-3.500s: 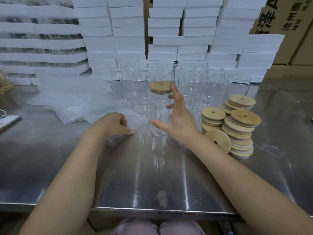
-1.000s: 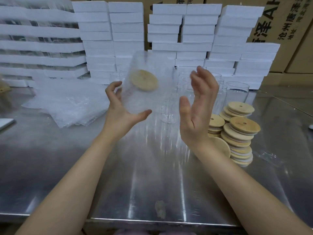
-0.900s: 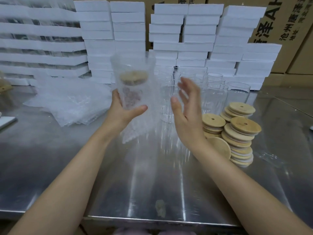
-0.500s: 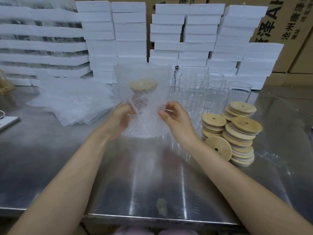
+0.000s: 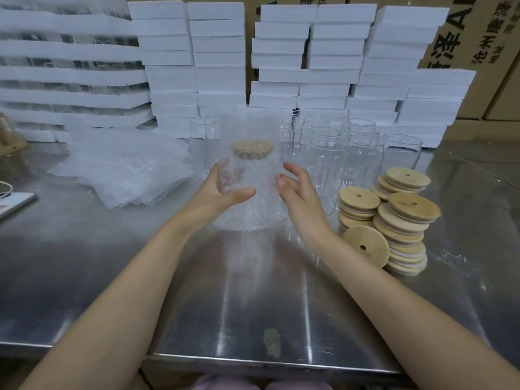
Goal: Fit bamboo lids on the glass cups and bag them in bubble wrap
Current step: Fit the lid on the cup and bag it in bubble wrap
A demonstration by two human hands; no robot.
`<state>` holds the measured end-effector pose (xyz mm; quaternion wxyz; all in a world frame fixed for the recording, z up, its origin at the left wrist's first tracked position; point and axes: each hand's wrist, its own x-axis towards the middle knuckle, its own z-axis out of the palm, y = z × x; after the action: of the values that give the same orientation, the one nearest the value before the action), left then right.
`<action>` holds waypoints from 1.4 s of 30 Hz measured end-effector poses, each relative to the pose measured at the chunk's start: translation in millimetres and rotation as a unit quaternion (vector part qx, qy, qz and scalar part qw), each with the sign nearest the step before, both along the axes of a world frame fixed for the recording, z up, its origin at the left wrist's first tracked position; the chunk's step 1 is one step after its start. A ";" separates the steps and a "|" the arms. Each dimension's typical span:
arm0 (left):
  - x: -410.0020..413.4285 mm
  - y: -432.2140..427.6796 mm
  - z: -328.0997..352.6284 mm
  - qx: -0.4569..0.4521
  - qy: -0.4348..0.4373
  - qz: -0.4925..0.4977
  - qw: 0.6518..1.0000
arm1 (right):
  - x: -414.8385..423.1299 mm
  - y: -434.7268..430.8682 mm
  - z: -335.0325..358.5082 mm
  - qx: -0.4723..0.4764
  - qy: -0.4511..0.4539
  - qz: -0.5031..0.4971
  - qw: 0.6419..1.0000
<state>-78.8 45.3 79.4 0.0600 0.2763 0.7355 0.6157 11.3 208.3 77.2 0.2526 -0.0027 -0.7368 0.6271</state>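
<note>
The left hand (image 5: pixel 222 192) grips a bubble-wrap bag (image 5: pixel 250 212) held upright above the near middle of the steel table (image 5: pixel 253 299). Through the wrap a glass cup (image 5: pixel 253 175) shows, capped with a bamboo lid (image 5: pixel 251 147). The right hand (image 5: pixel 302 201) sits at the bag's right edge, fingers loosely curved. Empty glass cups (image 5: pixel 329 159) stand behind, stacked bamboo lids (image 5: pixel 405 218) to the right, a heap of bubble-wrap bags (image 5: pixel 123 170) to the left, and white foam boxes (image 5: pixel 332 52) along the far side.
</note>
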 end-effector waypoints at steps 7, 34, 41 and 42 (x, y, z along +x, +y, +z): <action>12.4 19.5 -7.6 0.079 0.040 0.090 0.992 | -0.7 1.2 -3.6 0.019 0.021 0.016 0.999; -258.8 -31.1 70.3 0.085 0.052 0.329 0.939 | -13.2 -15.8 -34.6 0.376 0.012 0.151 0.914; -277.0 -16.3 44.2 0.036 0.003 0.238 0.971 | -13.8 -16.7 -32.4 0.372 0.014 0.158 0.915; -279.6 -15.0 44.2 0.016 -0.017 0.244 0.969 | -14.1 -16.3 -32.8 0.372 0.013 0.157 0.915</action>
<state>-358.4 30.3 123.5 -0.0839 0.0788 0.7696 0.6280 -2.8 192.0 44.4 0.1436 0.2155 -0.9045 0.3390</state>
